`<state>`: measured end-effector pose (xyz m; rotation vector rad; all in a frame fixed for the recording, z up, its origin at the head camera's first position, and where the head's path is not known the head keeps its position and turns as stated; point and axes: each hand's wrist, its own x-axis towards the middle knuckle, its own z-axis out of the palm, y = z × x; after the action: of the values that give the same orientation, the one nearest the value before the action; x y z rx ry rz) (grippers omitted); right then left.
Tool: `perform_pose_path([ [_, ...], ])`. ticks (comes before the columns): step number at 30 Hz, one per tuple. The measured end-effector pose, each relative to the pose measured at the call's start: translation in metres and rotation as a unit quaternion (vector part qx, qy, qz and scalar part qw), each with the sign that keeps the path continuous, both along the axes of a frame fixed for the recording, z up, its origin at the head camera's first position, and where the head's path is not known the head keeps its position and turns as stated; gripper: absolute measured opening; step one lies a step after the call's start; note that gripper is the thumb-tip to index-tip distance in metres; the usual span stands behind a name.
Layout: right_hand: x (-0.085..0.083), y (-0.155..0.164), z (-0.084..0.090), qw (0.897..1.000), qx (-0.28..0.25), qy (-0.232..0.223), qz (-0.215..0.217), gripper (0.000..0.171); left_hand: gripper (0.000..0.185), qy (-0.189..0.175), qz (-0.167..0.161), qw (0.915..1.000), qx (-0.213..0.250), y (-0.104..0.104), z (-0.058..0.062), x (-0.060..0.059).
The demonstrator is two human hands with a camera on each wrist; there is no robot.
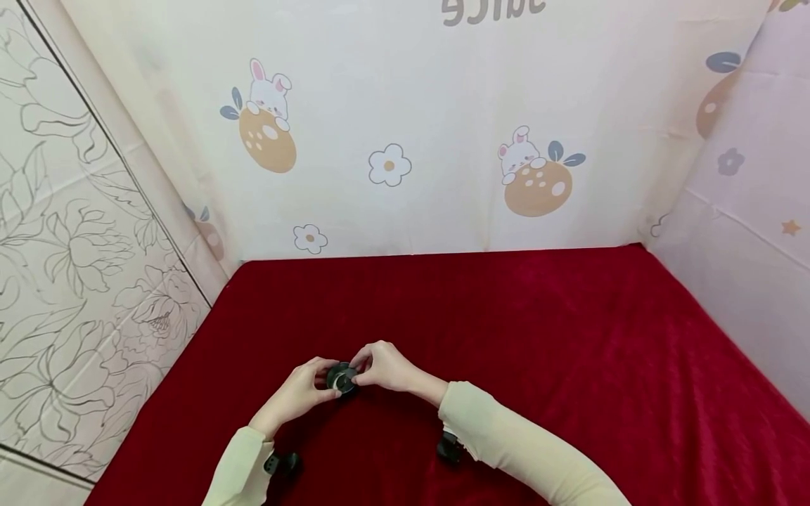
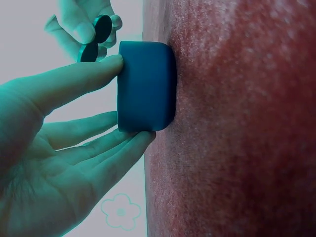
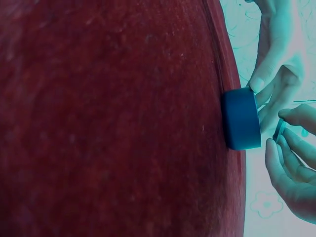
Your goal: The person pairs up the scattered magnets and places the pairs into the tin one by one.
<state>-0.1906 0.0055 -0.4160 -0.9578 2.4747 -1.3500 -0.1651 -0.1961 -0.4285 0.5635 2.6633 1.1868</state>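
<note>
Both hands are working low at the near middle of the red cloth (image 1: 557, 337), meeting over one small dark round container (image 1: 342, 378). From the head view it is reading as a black, squat puck with a pale glint on its upper face, sitting between the fingertips of the two hands.

The left wrist view is giving it a bluish cast: a short, thick block with rounded corners (image 2: 146, 86), its flat base resting on the cloth (image 2: 237, 128). So its short axis is standing up off the cloth, and the broad faces are lying level, one down, one toward the head camera. The right wrist view is showing the same squat drum (image 3: 241, 118) sitting on the cloth (image 3: 108, 118), upright, not tipped.

The left hand (image 1: 297, 393) is steadying the container's side, thumb on one flank and fingers (image 2: 113, 150) reaching along the other, fairly straight rather than wrapped.

The right hand (image 1: 382, 367) is pinching a thin dark disc (image 2: 96, 37) just above the container, thumb and fingers curled on its rim; in the right wrist view only a sliver of it (image 3: 279, 131) is showing between the fingers. Whether the disc is touching the container is hard to tell.

Cream sleeves (image 1: 506, 443) are covering both forearms, and a cartoon-printed backdrop (image 1: 405, 126) is standing behind the cloth.
</note>
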Motion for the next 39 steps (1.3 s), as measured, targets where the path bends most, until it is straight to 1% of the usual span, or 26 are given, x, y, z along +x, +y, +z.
perform_pose_path([
  [11,-0.001,-0.014,-0.004,1.0,0.003,-0.022,-0.017,0.016,0.044,-0.007,0.002,1.0,-0.002,-0.001,0.002,0.0],
  [16,-0.001,-0.02,-0.004,0.999,0.005,-0.029,-0.028,0.018,0.044,-0.004,0.001,1.0,-0.004,-0.002,0.003,0.001],
  [22,0.0,-0.021,-0.004,0.999,-0.001,-0.035,-0.038,0.018,0.045,-0.004,-0.001,1.0,-0.004,-0.003,0.003,0.001],
  [28,0.001,-0.014,-0.002,0.999,-0.003,-0.037,-0.029,0.018,0.044,-0.002,0.003,1.0,-0.003,-0.004,0.002,0.0],
  [35,0.004,0.0,0.002,0.999,-0.008,-0.031,-0.009,0.018,0.045,0.0,-0.006,1.0,-0.002,-0.005,0.002,0.001],
  [39,0.006,0.009,0.007,1.0,0.006,-0.021,0.0,0.017,0.045,0.004,0.004,0.9999,-0.013,-0.003,0.004,0.003],
])
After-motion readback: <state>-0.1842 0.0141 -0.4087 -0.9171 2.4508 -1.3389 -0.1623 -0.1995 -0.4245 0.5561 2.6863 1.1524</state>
